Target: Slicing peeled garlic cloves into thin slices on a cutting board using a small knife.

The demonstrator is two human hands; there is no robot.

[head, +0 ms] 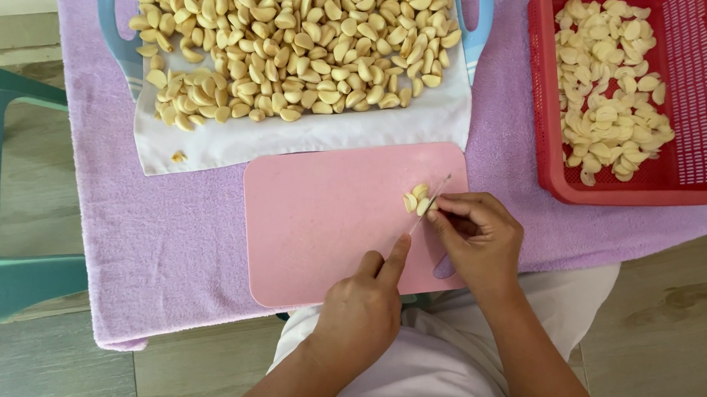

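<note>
- A few garlic pieces (417,199) lie in a small cluster near the right edge of the board (322,225), pale yellow, cut faces showing; we cannot count them surely.
- They sit just ahead of and a little left of our right hand (477,233), whose fingertips (440,211) pinch down right beside the nearest piece, touching it as far as we can see.
- The knife (430,204) lies with its long axis slanting from lower left to upper right, its thin blade crossing just beside the cluster, tip pointing away from us.
- Our left hand (360,308) closes around the handle, which is hidden in the fist, with the index finger stretched along the blade's back.
- The right hand is the nearer one to the garlic; the left stands back, joined to it only by the blade.
- Beyond the board, we see a heap of whole peeled cloves (295,43) on a white cloth (301,136) over a blue tray (477,11).
- To the right, a red basket (706,79) holds a pile of cut garlic (608,85), flatter and paler than the whole cloves.
- All of this rests on a lilac towel (168,242); a green chair (1,187) stands at the left.
</note>
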